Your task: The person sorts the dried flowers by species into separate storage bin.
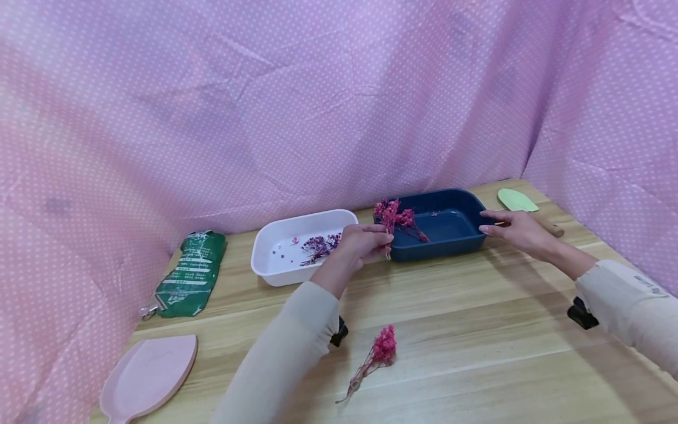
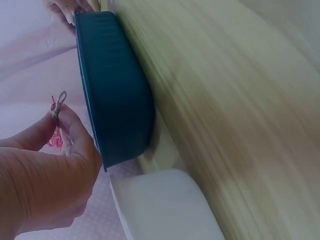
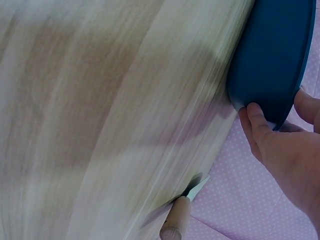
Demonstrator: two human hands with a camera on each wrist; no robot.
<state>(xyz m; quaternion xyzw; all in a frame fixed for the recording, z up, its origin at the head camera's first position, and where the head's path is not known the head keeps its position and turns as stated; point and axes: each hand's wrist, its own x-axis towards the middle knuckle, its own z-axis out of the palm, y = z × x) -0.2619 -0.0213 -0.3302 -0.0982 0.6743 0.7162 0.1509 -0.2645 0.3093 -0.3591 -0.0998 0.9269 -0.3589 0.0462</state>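
Observation:
My left hand pinches the stems of a bunch of pink dried flowers between thumb and fingers. In the left wrist view, a loop of twine shows at the pinched stems. The flower heads stand over the left end of a dark blue rectangular basin, where another pink sprig leans with its stems inside. At the basin's opposite end, my right hand grips the wall, with the thumb at the rim and fingers against the outside in the right wrist view.
Left of the basin is a white basin holding dark purple dried flowers. A loose pink bunch lies nearer on the wooden table. Far left are a green packet and a pink scoop. A green-bladed trowel lies back right.

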